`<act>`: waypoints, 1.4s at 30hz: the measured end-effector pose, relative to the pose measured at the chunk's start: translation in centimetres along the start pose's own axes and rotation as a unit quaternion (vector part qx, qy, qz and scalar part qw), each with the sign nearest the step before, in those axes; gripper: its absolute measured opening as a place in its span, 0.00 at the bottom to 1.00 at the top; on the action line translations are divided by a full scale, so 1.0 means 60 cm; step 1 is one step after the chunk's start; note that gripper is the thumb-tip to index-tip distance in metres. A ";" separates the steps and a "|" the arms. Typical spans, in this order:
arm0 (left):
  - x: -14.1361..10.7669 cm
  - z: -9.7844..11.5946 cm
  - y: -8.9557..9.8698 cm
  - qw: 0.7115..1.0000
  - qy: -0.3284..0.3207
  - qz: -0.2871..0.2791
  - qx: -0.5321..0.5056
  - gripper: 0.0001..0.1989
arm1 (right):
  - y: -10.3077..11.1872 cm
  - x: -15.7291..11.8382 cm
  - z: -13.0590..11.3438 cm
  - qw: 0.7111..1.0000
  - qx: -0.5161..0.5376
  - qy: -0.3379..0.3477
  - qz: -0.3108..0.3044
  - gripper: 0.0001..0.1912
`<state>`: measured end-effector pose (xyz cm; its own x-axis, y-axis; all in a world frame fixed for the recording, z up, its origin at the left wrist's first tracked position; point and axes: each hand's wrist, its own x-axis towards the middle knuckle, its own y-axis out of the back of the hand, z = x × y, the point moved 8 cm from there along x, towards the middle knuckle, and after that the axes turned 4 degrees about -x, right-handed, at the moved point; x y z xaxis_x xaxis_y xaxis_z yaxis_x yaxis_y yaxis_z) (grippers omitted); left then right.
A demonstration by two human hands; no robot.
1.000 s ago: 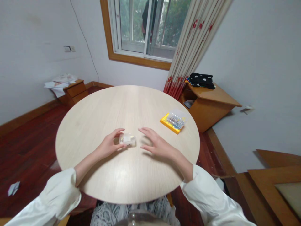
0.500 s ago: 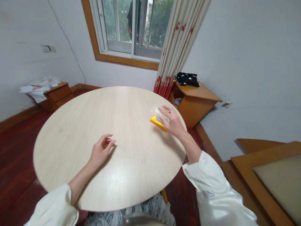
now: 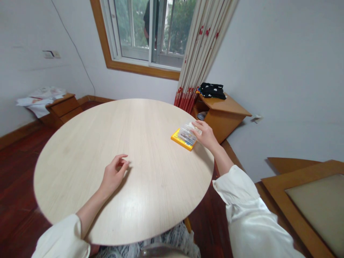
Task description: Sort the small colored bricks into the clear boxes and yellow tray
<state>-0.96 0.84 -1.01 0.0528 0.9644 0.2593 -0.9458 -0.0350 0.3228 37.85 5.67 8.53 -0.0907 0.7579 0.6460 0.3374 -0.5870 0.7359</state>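
Observation:
My right hand is at the right side of the round table, fingers bent over the upper right edge of a flat yellow pack. Clear plastic with small printed or dark details covers the pack's upper face, and the fingertips and thumb are on its edge. What the small details are cannot be made out. Nearer the table's middle, my left hand rests on its side on the tabletop. Its fingers are loosely curled, with the thumb and index finger apart and nothing between them.
A wooden cabinet with a folded black spotted cloth stands beyond the table's right rim. A low cabinet with papers and plastic is at left. A person is visible outside the window.
My right hand has shifted right along the pack, and the clear plastic has moved right with it. The yellow part stays nearly in place. The left hand has not moved.

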 end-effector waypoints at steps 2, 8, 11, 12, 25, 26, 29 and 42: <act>0.000 0.004 0.002 1.000 0.002 0.006 0.000 0.17 | 0.002 0.002 -0.003 1.000 0.000 0.001 -0.002 0.19; 0.001 0.006 0.002 1.000 0.002 0.005 0.005 0.17 | 0.004 -0.001 -0.005 1.000 -0.007 -0.004 -0.008 0.18; 0.000 0.000 0.001 1.000 -0.001 0.004 0.008 0.17 | 0.003 -0.004 -0.007 1.000 -0.012 -0.005 -0.024 0.19; 0.000 -0.001 0.000 1.000 -0.002 0.003 0.011 0.17 | 0.005 -0.005 -0.009 0.999 -0.021 -0.007 -0.026 0.19; 0.025 0.030 -0.001 0.906 -0.147 -0.115 0.380 0.35 | -0.061 -0.030 -0.262 0.978 -0.016 0.110 -0.179 0.32; 0.026 0.020 -0.006 0.893 -0.145 -0.130 0.406 0.36 | -0.089 -0.043 -0.280 0.970 -0.014 0.114 -0.215 0.34; 0.023 -0.015 -0.026 0.863 -0.128 -0.182 0.454 0.36 | -0.174 -0.092 -0.311 0.935 -0.009 0.122 -0.333 0.38; 0.015 -0.031 -0.038 0.860 -0.126 -0.198 0.453 0.34 | -0.226 -0.127 -0.305 0.926 0.011 0.109 -0.362 0.37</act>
<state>0.66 2.27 -3.21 0.4889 0.8642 0.1190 -0.2064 -0.0179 0.9783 16.80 2.65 -2.63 -0.4869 0.8733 0.0129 0.1330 0.0596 0.9893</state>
